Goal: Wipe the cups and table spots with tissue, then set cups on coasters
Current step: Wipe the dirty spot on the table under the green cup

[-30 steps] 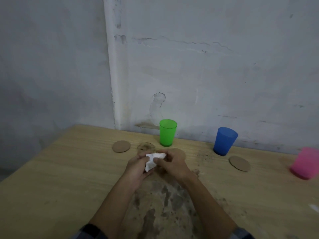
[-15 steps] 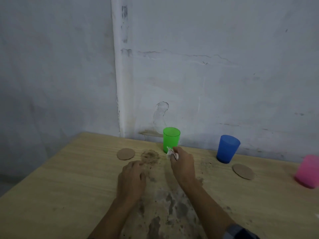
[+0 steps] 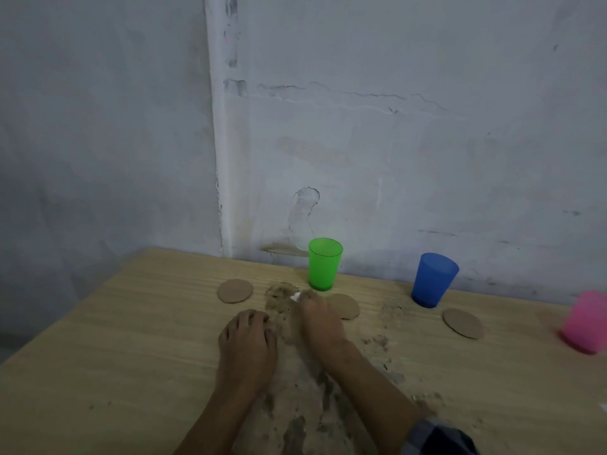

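Brown dirt smears the wood-grain tabletop [image 3: 98, 372] from its near edge. The left hand [image 3: 246, 343] rests palm-down, fingers loosely spread. The right hand [image 3: 320, 323] pinches a crumpled white tissue [image 3: 295, 297] against a gritty spot [image 3: 279, 292]. Beyond lie flat cardboard discs: left coaster [image 3: 235, 290], middle coaster [image 3: 346, 306], right coaster [image 3: 463, 323]. Tapered green cup [image 3: 325, 264] and blue cup [image 3: 433, 279] stand by the far edge, pink cup [image 3: 586, 325] rightward; bare wood runs leftward.
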`<control>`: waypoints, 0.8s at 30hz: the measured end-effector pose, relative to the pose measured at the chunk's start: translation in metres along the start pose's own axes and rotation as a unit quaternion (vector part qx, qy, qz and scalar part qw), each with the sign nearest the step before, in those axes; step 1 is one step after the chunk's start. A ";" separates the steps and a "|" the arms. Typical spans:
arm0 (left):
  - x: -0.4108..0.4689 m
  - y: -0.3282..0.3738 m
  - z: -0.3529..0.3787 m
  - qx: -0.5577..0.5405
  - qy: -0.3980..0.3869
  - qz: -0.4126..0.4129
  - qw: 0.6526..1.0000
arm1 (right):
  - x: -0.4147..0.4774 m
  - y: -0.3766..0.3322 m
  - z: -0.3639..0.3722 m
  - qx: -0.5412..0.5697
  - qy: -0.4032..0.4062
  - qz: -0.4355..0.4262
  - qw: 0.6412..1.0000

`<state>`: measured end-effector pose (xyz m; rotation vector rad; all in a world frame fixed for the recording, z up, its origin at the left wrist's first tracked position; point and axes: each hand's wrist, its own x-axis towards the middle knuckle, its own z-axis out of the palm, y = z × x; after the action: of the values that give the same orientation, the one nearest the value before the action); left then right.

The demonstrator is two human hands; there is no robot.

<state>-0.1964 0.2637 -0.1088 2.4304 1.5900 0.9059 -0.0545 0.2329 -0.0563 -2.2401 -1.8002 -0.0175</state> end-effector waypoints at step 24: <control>-0.003 0.005 0.000 0.002 -0.006 -0.007 1.000 | -0.007 -0.015 0.006 -0.066 -0.002 0.013 0.998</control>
<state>-0.1929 0.2591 -0.1077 2.4185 1.6052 0.8848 -0.0719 0.2301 -0.0604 -2.3560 -1.8206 -0.1300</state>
